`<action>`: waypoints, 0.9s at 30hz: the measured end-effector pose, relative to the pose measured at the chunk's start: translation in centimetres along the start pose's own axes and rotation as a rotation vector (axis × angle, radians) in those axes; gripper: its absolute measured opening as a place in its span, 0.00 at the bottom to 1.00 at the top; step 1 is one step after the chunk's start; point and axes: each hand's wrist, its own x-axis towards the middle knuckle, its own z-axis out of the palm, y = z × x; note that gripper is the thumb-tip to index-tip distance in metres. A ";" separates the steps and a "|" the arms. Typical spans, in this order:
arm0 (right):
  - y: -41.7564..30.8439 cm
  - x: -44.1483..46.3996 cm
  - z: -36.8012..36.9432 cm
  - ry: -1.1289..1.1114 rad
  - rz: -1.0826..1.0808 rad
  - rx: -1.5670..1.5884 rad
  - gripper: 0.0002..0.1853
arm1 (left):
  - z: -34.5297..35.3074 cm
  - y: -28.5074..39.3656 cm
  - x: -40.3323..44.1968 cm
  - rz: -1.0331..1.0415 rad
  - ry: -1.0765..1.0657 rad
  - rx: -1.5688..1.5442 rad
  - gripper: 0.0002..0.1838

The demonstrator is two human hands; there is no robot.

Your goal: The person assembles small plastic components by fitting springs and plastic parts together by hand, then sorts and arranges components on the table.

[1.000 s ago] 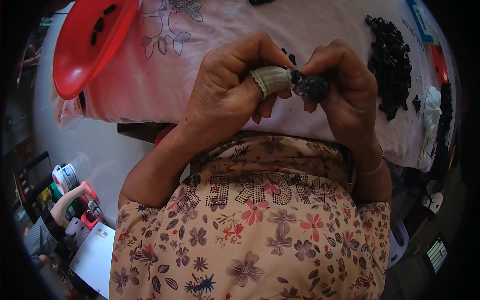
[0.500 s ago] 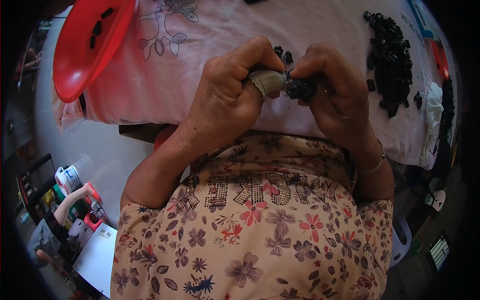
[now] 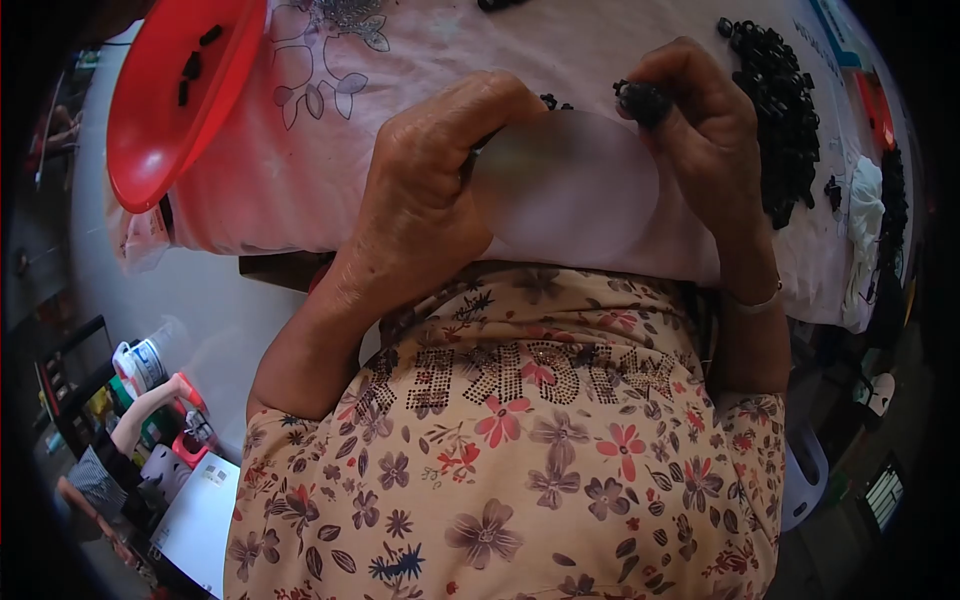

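My left hand [image 3: 430, 180] is closed, its index finger bent toward the thumb above the cloth. A blurred oval patch covers its fingertips, so what they hold, if anything, is hidden. To the right, my right hand [image 3: 705, 130] is raised and pinches a dark, rough black lump [image 3: 645, 103] between thumb and fingers. The two hands are apart. A few small black pieces [image 3: 552, 102] lie on the cloth behind the left fingertips. Beyond my right hand is a large pile of black pieces [image 3: 785, 120].
A red basin [image 3: 150, 150] with several black pieces stands at the upper left. Patterned pink cloth [image 3: 430, 50] covers the table. White fabric [image 3: 865, 220] lies at the right edge. Another person's arm [image 3: 140, 415] shows at the lower left, near a white board [image 3: 200, 525].
My right hand has moved up and right with the black lump, away from my left hand. The pale cover seen on my left thumb is now hidden by the blurred patch.
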 end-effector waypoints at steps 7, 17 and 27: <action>2.0 0.9 0.5 -0.034 -0.006 -0.072 0.05 | -0.5 -1.0 0.3 0.086 0.000 0.045 0.12; 2.0 2.0 2.2 -0.033 -0.063 -0.179 0.07 | -0.7 -1.1 -0.7 -0.004 0.105 0.172 0.13; 2.5 2.2 2.3 -0.074 -0.006 -0.034 0.07 | -1.1 -1.2 -0.4 0.213 0.086 0.419 0.15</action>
